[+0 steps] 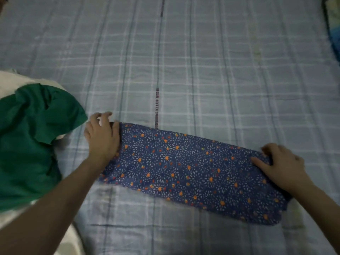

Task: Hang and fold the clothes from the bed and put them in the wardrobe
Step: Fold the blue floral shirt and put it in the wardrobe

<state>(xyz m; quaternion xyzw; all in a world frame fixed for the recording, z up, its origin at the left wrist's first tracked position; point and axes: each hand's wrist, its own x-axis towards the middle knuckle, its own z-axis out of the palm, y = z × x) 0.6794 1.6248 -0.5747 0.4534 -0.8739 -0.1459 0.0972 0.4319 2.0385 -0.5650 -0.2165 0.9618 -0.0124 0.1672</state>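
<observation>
A blue cloth with small white and orange flowers point(187, 172) lies folded into a long strip across the bed, slanting down to the right. My left hand point(102, 136) grips its left end, fingers curled over the edge. My right hand point(281, 165) holds the right end, thumb on top of the cloth and fingers curled at its upper edge. Both forearms reach in from the bottom of the view.
The bed is covered by a light blue checked sheet point(202, 61). A crumpled green garment point(31, 137) lies at the left on top of white cloth point(11, 80). A patterned blue-green item point(334, 24) shows at the top right corner.
</observation>
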